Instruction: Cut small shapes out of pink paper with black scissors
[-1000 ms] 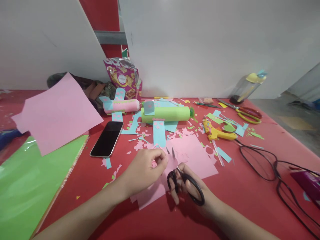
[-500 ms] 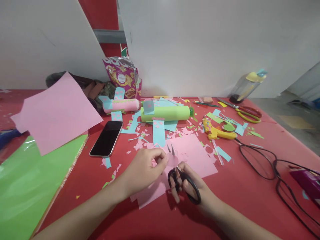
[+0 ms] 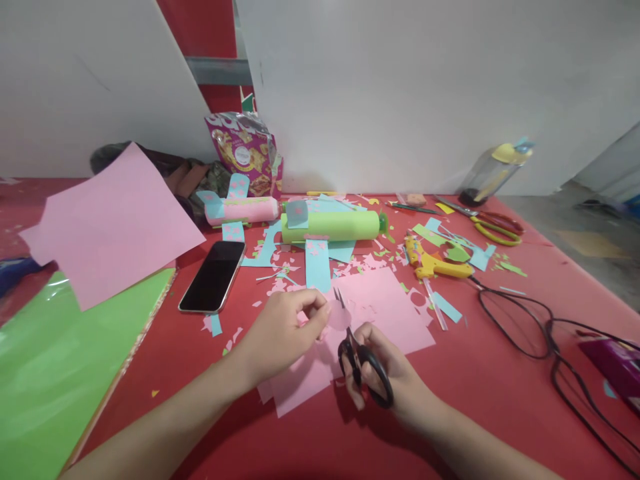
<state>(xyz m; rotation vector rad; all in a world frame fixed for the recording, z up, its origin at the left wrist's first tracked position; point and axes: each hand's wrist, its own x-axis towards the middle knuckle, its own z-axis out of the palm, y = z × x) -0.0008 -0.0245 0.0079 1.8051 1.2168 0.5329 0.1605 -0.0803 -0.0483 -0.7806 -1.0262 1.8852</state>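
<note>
My left hand pinches a small pink paper piece just above the red table. My right hand grips black-handled scissors, whose blades point up into that piece. Under both hands lies a larger pink sheet with cut-out edges. Behind it lie a green paper-covered tube plane with blue wings and a smaller pink one.
A black phone lies to the left, beside big pink and green sheets. A yellow glue gun with a black cord, red-and-yellow scissors, a bottle and a snack bag lie around. Paper scraps litter the middle.
The scissors' blades have come nearly together in the pink piece. My left hand has shifted slightly left and up, and my right hand has drawn a little nearer to it.
</note>
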